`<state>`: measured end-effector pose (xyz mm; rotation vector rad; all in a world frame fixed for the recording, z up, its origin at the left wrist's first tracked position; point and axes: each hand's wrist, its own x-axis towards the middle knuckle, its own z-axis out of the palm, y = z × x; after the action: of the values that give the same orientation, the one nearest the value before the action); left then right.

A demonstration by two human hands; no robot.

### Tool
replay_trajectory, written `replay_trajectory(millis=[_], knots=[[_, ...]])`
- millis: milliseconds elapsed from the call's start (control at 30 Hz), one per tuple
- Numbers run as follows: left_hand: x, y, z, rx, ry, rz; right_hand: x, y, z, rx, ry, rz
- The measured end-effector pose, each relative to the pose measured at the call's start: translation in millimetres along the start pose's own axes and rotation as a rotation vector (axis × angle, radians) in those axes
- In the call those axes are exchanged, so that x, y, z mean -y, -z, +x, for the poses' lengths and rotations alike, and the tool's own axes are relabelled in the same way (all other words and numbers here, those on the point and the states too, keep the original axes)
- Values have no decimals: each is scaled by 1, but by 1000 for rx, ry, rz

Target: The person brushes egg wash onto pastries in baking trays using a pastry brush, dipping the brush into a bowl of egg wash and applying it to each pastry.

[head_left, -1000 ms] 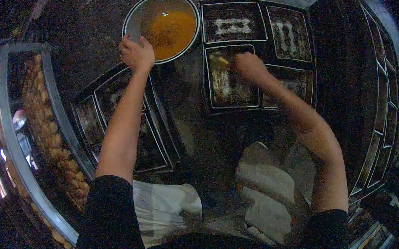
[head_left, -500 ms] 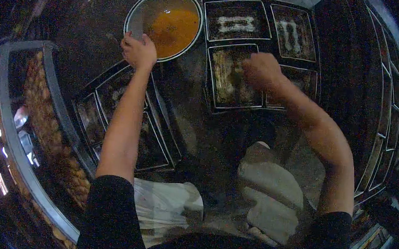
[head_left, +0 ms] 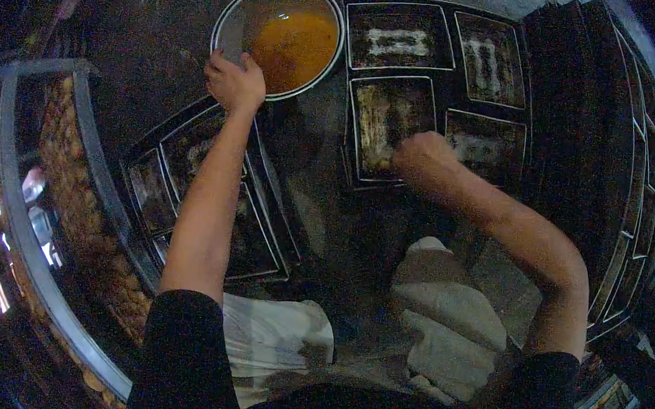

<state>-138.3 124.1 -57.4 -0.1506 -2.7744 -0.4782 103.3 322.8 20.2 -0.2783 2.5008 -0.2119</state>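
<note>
A round metal basin (head_left: 336,56) with orange-yellow liquid (head_left: 298,46) in it stands at the far side. My left hand (head_left: 234,86) is closed around its near left rim, thumb on the inner side. To the right lie several dark rectangular pans set together in a frame. Over the near edge of one pan with a yellowish, shiny bottom (head_left: 385,120) is my right hand (head_left: 427,159), curled into a fist. Whatever its fingers may hold is hidden. Two neighbouring pans, one at the back (head_left: 396,39) and one at the back right (head_left: 487,59), carry whitish smears.
Another set of dark pans (head_left: 251,229) lies on the floor beneath my left forearm. At left is a metal-framed rack (head_left: 104,126) with many small brown round pieces. Stacked dark pans (head_left: 633,184) stand at right. My covered knees (head_left: 450,316) are close in front.
My right hand has swept toward me across the yellowish pan, from its upper right to its near edge. My left hand stays at the basin rim. The view has shifted slightly.
</note>
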Motion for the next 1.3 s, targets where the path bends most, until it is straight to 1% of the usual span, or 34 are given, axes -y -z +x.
replay_trajectory(millis=[67,167,233,300,400,500,567,633,700,800,867,900,933,967,1033,1067,1133,1233,1267,1300], knots=[[-1,2,0,0,-2,-37,-11,19,-6,24,-9,13],[-3,3,-1,-18,3,-31,-26,50,-6,-46,-265,50],[-1,-2,-2,-50,-4,2,-39,81,-13,-130,-330,82],[3,-8,-1,-95,-16,49,-58,94,-9,-327,-308,70],[2,-1,1,-12,-24,-63,-61,119,-4,-628,-217,206],[-1,1,-3,-55,-25,-25,-59,131,6,-609,-180,181],[-5,4,-1,-24,-16,-41,-84,117,16,-470,-78,78],[-4,6,0,-12,-12,-60,-88,105,21,-343,-85,28],[-3,6,0,-22,-14,-84,-80,90,20,-231,-203,24],[-3,6,0,-34,-18,-105,-77,49,46,-173,-329,236],[-2,4,-1,-56,-22,-104,-93,7,71,-242,-316,267],[-2,2,-1,-68,-28,-103,-92,-1,78,-280,-311,285],[0,0,-1,-53,-20,-95,-92,-11,79,-403,-278,287],[2,-1,-1,-36,-12,-90,-97,-17,81,-356,-307,319],[1,-4,1,-30,-12,-89,-95,-6,78,-265,-369,381],[1,-4,0,-40,-16,-92,-94,-1,73,-262,-394,360],[0,-3,0,-30,-9,-100,-83,29,51,-255,-442,316],[-1,-1,1,4,23,-97,-100,57,32,-260,-368,274],[-2,-2,0,-3,35,-84,-132,46,36,-323,-322,275],[-4,-2,-1,-13,47,-71,-133,58,30,-323,-378,283]])
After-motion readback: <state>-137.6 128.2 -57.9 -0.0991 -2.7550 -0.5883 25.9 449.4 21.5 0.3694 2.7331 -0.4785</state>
